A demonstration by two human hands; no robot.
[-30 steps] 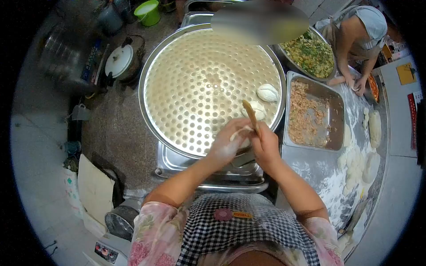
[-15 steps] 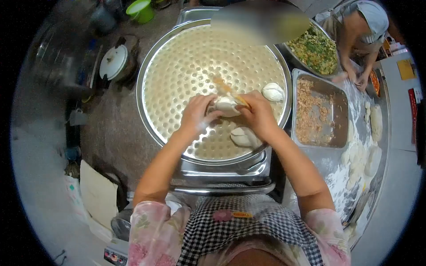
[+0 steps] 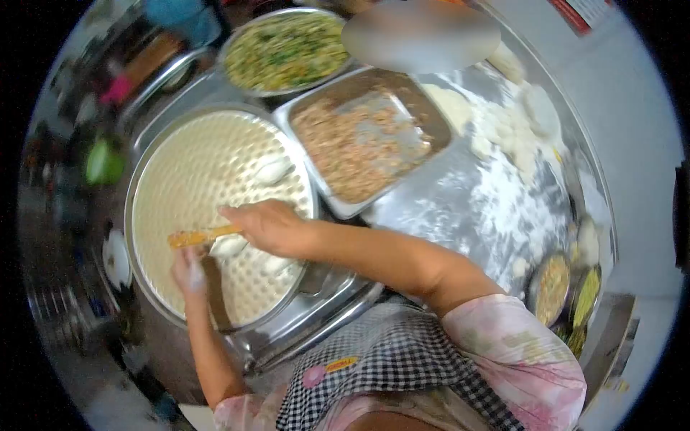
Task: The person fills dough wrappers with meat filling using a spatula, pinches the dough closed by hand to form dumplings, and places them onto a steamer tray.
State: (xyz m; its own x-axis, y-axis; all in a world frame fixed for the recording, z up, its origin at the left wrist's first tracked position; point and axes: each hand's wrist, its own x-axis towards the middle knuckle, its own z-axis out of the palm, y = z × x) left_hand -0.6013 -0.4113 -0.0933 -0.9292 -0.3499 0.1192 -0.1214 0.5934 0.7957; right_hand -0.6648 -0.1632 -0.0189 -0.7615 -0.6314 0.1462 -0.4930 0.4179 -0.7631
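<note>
My right hand [image 3: 269,226] is closed round the handle of a yellowish spatula [image 3: 198,235], which has bits of filling on its blade. Just below the blade is my left hand [image 3: 189,271], floury and a little blurred. Its fingers point up and look apart, with nothing visible in them. Both hands are over a large round dimpled metal tray [image 3: 169,176]. A white dough bun [image 3: 228,246] lies on it between my hands. Another bun [image 3: 273,169] sits toward the upper right, and a blurred third one [image 3: 277,264] is under my right wrist.
Beside the tray stands a rectangular metal pan [image 3: 445,136] of minced filling. Behind is a bowl of chopped green and yellow filling [image 3: 287,50]. On the right, a floured metal table [image 3: 431,190] holds dough pieces [image 3: 543,111] and small bowls of filling [image 3: 552,287].
My view has swung right, so the tray now appears further left. The bun held between both hands now lies on the tray. My left hand has come off it; my right keeps the spatula.
</note>
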